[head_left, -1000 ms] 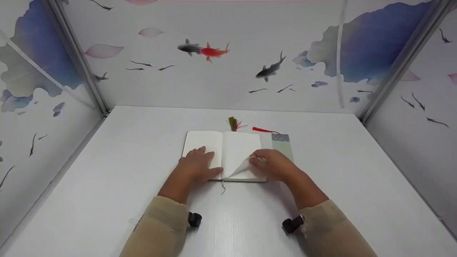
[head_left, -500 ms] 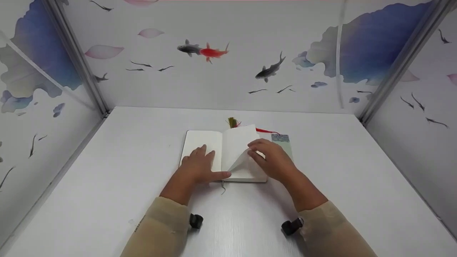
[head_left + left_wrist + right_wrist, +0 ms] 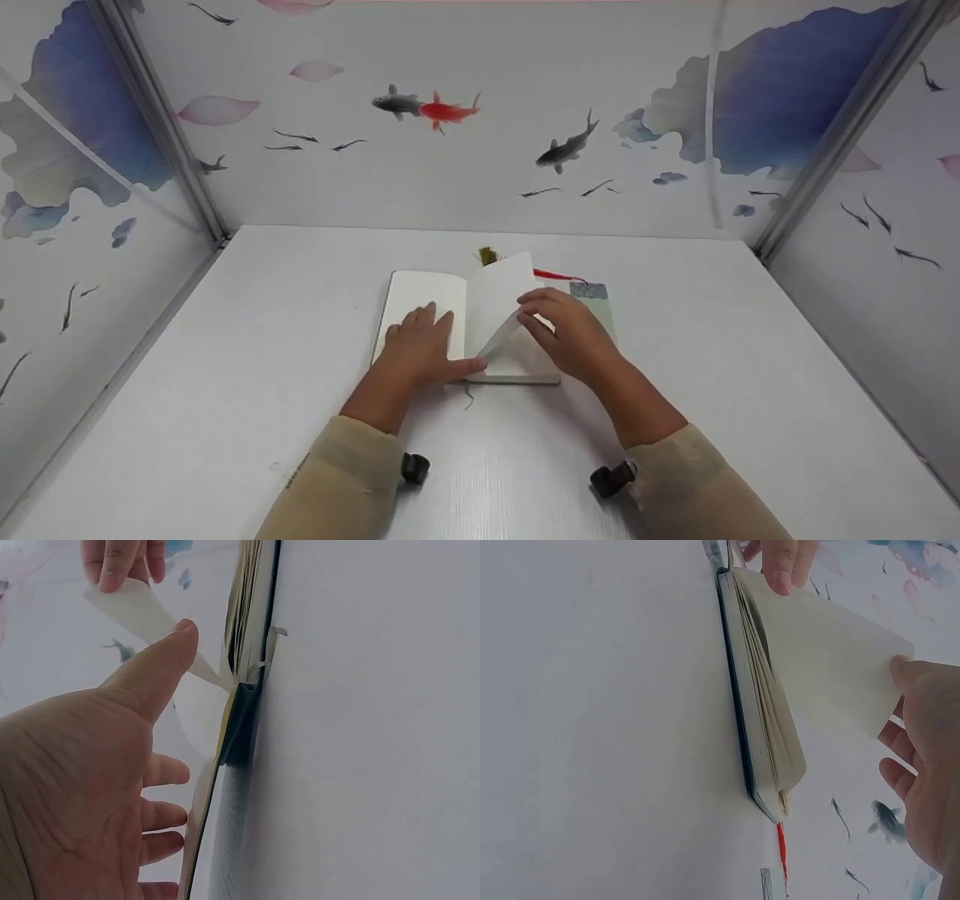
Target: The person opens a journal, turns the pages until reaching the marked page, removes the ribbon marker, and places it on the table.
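Observation:
An open notebook [image 3: 517, 369] with blank cream pages and a dark cover lies on the white table. My left hand [image 3: 420, 349] rests spread on its left page, with the thumb reaching across the fold near the bottom. Between thumb and fingers, my right hand [image 3: 574, 334] pinches the outer edge of a single raised page [image 3: 501, 292]. In the right wrist view that page [image 3: 832, 652] stands lifted away from the stack, and the thumb presses on its edge. A thin ribbon [image 3: 469, 395] hangs out below the spine.
A pale green bookmark [image 3: 600, 304] with a red tassel [image 3: 556, 275] lies right of the notebook, partly behind my right hand. An olive tassel [image 3: 487, 256] pokes out beyond the notebook's far edge. Printed walls with fish enclose the table [image 3: 300, 300].
The pinched page has risen off the right side and leans further upward, covering part of the tassels. My right hand has shifted slightly up and left; my left thumb has stretched over the fold.

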`<state>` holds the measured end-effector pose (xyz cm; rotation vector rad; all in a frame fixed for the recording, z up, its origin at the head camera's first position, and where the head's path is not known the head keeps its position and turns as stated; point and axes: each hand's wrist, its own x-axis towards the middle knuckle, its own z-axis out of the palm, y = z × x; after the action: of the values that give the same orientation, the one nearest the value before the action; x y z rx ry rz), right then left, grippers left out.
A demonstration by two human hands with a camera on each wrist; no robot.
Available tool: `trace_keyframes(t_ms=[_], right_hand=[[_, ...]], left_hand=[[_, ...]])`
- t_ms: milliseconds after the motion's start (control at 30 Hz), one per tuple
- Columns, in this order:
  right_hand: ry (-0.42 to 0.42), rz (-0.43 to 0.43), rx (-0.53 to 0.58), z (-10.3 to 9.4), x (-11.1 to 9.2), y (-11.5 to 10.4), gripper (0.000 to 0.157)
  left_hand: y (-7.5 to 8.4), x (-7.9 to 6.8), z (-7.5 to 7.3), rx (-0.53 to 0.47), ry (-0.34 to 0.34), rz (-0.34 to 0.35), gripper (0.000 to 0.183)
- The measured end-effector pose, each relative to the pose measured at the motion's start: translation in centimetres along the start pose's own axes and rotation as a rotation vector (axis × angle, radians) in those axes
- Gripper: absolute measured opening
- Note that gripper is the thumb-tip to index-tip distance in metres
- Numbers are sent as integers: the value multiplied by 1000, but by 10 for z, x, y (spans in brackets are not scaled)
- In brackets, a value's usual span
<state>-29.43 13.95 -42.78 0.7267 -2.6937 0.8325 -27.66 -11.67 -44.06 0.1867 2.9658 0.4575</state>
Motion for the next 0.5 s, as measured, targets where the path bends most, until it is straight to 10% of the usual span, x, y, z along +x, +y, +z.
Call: trace_keyframes(t_ms=[233,500], right_hand=[[54,-106,13,-1,-1,2,20],[4,-15,15,-4,-1,6,49]], left_hand=[[3,3,0,31,36,14,107],[3,6,-1,-27,70,63,102]])
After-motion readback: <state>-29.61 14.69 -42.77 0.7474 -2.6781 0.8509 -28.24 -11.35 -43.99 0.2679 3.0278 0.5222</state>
